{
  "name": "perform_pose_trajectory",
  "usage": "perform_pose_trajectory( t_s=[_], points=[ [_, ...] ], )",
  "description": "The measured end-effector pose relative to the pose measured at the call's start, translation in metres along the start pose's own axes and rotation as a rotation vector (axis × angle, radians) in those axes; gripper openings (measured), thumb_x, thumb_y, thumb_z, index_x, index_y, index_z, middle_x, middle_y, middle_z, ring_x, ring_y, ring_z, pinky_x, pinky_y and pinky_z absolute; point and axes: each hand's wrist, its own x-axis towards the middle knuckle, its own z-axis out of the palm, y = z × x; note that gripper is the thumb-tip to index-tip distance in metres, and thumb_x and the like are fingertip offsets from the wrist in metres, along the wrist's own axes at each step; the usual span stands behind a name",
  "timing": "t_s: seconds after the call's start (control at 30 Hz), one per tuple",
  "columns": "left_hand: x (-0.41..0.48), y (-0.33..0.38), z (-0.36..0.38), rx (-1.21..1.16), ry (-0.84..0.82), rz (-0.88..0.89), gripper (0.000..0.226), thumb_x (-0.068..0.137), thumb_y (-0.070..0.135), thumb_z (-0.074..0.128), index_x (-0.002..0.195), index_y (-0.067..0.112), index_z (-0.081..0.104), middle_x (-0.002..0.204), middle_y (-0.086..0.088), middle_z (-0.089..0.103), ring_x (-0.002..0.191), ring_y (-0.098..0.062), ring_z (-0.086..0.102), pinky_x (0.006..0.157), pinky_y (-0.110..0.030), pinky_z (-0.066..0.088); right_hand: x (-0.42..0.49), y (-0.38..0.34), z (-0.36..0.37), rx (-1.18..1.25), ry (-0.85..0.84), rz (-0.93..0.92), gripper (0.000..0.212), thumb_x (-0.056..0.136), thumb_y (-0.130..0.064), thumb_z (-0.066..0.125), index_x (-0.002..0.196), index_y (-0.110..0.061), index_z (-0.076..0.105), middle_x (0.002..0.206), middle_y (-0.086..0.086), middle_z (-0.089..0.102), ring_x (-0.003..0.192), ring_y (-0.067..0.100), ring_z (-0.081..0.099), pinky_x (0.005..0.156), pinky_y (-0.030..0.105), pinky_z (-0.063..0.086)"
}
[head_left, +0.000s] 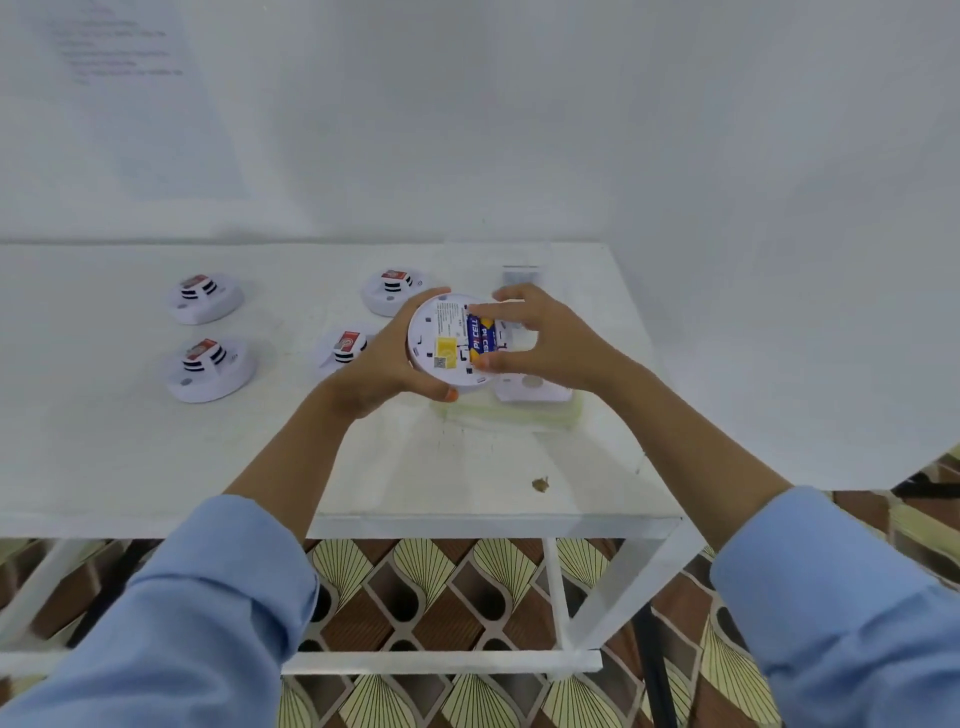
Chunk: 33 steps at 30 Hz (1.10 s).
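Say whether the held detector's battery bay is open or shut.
Open: blue batteries show uncovered in the detector; right hand pinches them.

Was lit brightly and evenly; threw faint shadows on the desk; blurred softly throughout, bowed at edges.

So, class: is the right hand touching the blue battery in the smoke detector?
Touching. The head view shows the right hand pinching the blue battery between thumb and forefinger in the smoke detector.

White detector — blue-yellow battery, blue sleeves, fan-patterned floor
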Motion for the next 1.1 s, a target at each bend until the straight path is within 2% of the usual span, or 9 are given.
perform_pose_trajectory(
  t_s=[0.1,0.2,0.37,0.43,0.5,0.57,0.77,0.93,1.1],
  points=[
    [0.012,0.004,-0.002,0.024,-0.021,0.019,0.11,0.046,0.01,0.083,0.141,0.019,0.028,0.134,-0.007,0.047,0.122,-0.019,0.05,0.088,-0.036,0.053,0.009,-0.003,-0.005,-0.019,-0.004,-0.026,0.059,0.071,-0.03,0.078,0.126,-0.025,0.056,0.122,0.003,0.048,0.108,0.015,0.048,0.094,0.027,0.044],
    [0.026,0.006,-0.006,0.041,-0.03,0.027,0.111,0.045,0.01,0.083,0.141,0.016,0.028,0.132,-0.007,0.049,0.12,-0.016,0.052,0.084,-0.03,0.053,0.02,-0.001,-0.016,-0.066,0.017,-0.034,0.058,0.067,-0.029,0.08,0.121,-0.02,0.061,0.111,0.008,0.055,0.103,0.023,0.054,0.093,0.04,0.047],
    [0.061,0.006,-0.019,0.034,-0.011,0.046,0.106,0.039,0.012,0.083,0.133,0.026,0.035,0.124,0.001,0.053,0.11,-0.006,0.057,0.078,-0.024,0.053,0.054,0.007,-0.033,-0.164,0.018,-0.046,0.053,0.069,-0.027,0.08,0.118,-0.014,0.064,0.109,0.009,0.058,0.1,0.024,0.057,0.093,0.041,0.047],
    [0.076,0.005,-0.028,0.028,-0.022,0.049,0.103,0.039,0.005,0.083,0.128,0.03,0.037,0.122,0.004,0.054,0.106,-0.003,0.058,0.076,-0.023,0.053,0.07,0.011,-0.04,-0.246,0.01,-0.044,0.05,0.073,-0.028,0.077,0.119,-0.014,0.063,0.111,0.009,0.057,0.1,0.023,0.056,0.092,0.039,0.047],
    [0.091,0.004,-0.04,0.016,-0.044,0.05,0.104,0.042,0.0,0.082,0.131,0.027,0.037,0.123,0.002,0.054,0.108,-0.007,0.058,0.077,-0.026,0.054,0.085,0.013,-0.046,-0.325,-0.01,-0.054,0.049,0.076,-0.032,0.073,0.121,-0.016,0.062,0.113,0.009,0.056,0.099,0.02,0.054,0.091,0.034,0.046],
    [0.105,0.004,-0.052,0.007,-0.075,0.053,0.105,0.04,0.006,0.083,0.132,0.025,0.037,0.125,0.0,0.054,0.111,-0.012,0.057,0.078,-0.029,0.054,0.098,0.015,-0.049,-0.396,-0.024,-0.065,0.048,0.079,-0.035,0.069,0.123,-0.017,0.06,0.115,0.009,0.055,0.101,0.018,0.052,0.088,0.029,0.044],
    [0.138,-0.007,-0.071,-0.034,-0.157,0.037,0.1,0.041,0.002,0.08,0.129,0.027,0.04,0.124,-0.003,0.054,0.114,-0.019,0.056,0.085,-0.035,0.053,0.12,0.03,-0.045,-0.52,-0.005,-0.065,0.05,0.083,-0.038,0.063,0.127,-0.016,0.056,0.115,0.01,0.056,0.099,0.021,0.053,0.082,0.024,0.039],
    [0.156,-0.019,-0.075,-0.078,-0.169,-0.003,0.107,0.042,-0.003,0.079,0.137,0.018,0.035,0.133,-0.015,0.048,0.122,-0.032,0.049,0.094,-0.052,0.048,0.126,0.045,-0.041,-0.612,0.042,-0.093,0.05,0.08,-0.039,0.063,0.12,-0.009,0.062,0.103,0.018,0.062,0.088,0.034,0.059,0.076,0.038,0.048],
    [0.165,-0.022,-0.074,-0.103,-0.163,-0.027,0.106,0.042,-0.004,0.079,0.137,0.018,0.036,0.131,-0.011,0.051,0.117,-0.027,0.053,0.09,-0.045,0.052,0.133,0.054,-0.045,-0.652,0.041,-0.12,0.049,0.084,-0.033,0.063,0.124,-0.006,0.058,0.106,0.02,0.061,0.087,0.036,0.058,0.073,0.035,0.044]
  ],
)
